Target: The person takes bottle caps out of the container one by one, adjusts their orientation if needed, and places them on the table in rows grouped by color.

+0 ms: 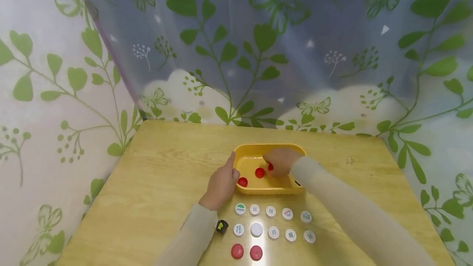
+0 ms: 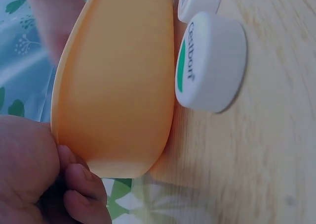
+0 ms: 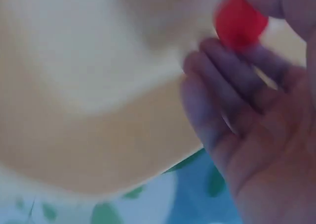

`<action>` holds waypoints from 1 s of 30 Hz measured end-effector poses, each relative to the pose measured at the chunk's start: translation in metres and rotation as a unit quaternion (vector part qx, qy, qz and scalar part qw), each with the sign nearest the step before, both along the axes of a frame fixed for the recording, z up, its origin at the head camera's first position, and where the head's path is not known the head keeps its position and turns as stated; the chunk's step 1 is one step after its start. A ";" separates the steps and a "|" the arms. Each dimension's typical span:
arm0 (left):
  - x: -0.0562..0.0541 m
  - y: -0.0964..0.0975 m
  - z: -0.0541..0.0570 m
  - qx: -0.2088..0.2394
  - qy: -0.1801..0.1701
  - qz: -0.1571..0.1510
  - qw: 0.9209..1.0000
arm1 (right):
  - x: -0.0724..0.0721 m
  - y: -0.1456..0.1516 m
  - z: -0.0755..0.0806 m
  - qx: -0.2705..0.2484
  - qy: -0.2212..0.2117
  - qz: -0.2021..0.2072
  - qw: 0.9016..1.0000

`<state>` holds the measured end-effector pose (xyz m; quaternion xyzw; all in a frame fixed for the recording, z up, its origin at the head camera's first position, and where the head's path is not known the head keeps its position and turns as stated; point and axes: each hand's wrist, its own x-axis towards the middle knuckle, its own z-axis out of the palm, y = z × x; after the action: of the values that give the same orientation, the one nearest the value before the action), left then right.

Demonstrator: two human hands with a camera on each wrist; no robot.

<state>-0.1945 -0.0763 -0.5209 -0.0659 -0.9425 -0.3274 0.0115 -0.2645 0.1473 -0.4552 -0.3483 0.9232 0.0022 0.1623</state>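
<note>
A yellow plastic tray (image 1: 271, 191) stands on the table, with red bottle caps (image 1: 260, 173) lying inside. At its left end my left hand (image 1: 220, 184) grips the rim, fingers curled against the outer wall, as the left wrist view shows. Inside the tray is my right hand (image 1: 282, 161), holding a red cap (image 3: 241, 20) between thumb and fingers. Another red cap (image 1: 242, 182) lies in the tray's near left corner. In the left wrist view, a white cap (image 2: 212, 61) with a green mark sits close beside the tray wall (image 2: 118, 85).
In front of the tray, white caps (image 1: 273, 232) form two rows on the wooden table (image 1: 159, 184). Two red caps (image 1: 237, 251) lie nearer me. A small black object (image 1: 222, 226) is beside my left sleeve. Leaf-patterned curtains (image 1: 229, 52) hang behind the table.
</note>
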 end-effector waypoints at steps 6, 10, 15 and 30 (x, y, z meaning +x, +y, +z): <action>-0.007 0.000 0.007 -0.010 0.016 -0.004 1.000 | 0.044 -0.009 0.029 -0.147 0.065 0.059 0.985; -0.005 0.000 0.007 -0.005 0.013 -0.002 1.000 | 0.096 -0.006 0.032 -0.191 0.052 0.121 0.973; 0.001 -0.001 0.004 -0.002 -0.008 0.006 1.000 | 0.158 0.010 0.006 -0.221 -0.038 0.122 0.967; 0.001 -0.001 0.002 -0.013 -0.011 0.002 1.000 | 0.197 0.037 -0.055 -0.212 0.007 0.160 0.964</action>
<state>-0.1934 -0.0778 -0.5191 -0.0605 -0.9470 -0.3155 0.0012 -0.0674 0.1845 -0.5106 -0.5179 0.8359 -0.1651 0.0754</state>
